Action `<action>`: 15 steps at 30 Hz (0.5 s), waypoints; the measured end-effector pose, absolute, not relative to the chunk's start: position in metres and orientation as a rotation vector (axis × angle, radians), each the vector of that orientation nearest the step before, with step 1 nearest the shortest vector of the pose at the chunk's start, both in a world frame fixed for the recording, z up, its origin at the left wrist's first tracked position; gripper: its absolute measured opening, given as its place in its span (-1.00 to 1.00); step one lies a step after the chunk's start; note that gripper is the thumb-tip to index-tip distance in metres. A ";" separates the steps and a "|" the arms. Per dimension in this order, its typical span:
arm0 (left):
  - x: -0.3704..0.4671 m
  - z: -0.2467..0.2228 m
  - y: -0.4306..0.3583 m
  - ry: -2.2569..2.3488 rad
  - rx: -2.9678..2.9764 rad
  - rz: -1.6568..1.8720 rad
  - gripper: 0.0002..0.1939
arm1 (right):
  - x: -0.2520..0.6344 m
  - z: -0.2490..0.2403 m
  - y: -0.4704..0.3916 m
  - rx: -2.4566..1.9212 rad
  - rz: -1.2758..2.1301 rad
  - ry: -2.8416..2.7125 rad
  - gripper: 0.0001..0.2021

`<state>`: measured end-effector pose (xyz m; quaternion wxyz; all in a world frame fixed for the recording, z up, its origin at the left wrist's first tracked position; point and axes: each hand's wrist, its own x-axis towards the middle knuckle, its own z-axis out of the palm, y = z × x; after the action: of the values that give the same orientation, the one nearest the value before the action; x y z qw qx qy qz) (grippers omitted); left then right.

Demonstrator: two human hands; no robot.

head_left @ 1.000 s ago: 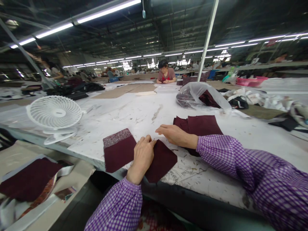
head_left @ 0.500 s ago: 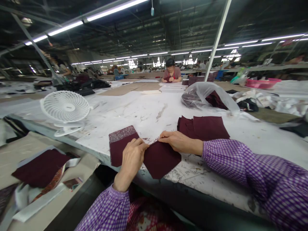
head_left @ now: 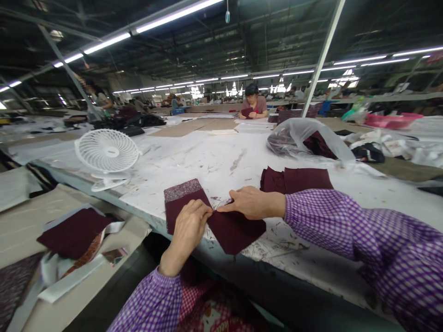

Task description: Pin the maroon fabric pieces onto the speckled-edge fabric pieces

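A maroon fabric piece [head_left: 235, 233] with a pointed lower end lies at the table's front edge, partly over it. My left hand [head_left: 192, 221] pinches its upper left corner between thumb and fingers. My right hand [head_left: 247, 203] lies on its top edge, index finger stretched out to meet the left fingertips; its other fingers are bent and their undersides are hidden. Left of these, partly under my left hand, rests another maroon piece with a speckled grey band [head_left: 183, 190]. Behind my right forearm sits a stack of maroon pieces [head_left: 301, 179].
A white fan [head_left: 107, 152] stands on the left of the white table [head_left: 207, 157]. A clear plastic bag [head_left: 294, 133] holds dark maroon cloth. Lower left, a beige surface [head_left: 86, 295] carries fabric scraps. Across the table, a person [head_left: 254, 103] holds a maroon piece.
My right hand has slid left along the top edge, its index finger now extended close to the left fingertips. The left hand keeps its pinch. The whole view has shifted slightly.
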<state>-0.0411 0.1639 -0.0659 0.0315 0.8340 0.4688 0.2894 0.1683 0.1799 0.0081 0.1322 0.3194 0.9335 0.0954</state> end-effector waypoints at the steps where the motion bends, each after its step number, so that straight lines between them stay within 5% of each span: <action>1: -0.045 -0.066 0.164 1.409 2.515 0.919 -0.81 | 0.167 0.009 0.180 0.925 0.278 2.703 -0.44; 15: -0.042 -0.057 0.157 1.431 2.331 1.003 -0.83 | 0.160 0.017 0.182 0.865 0.317 2.641 -0.41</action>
<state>-0.0421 0.1572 -0.0572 0.1139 0.7948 0.4881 0.3421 0.1597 0.1818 0.0172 0.1716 0.3048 0.9301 0.1118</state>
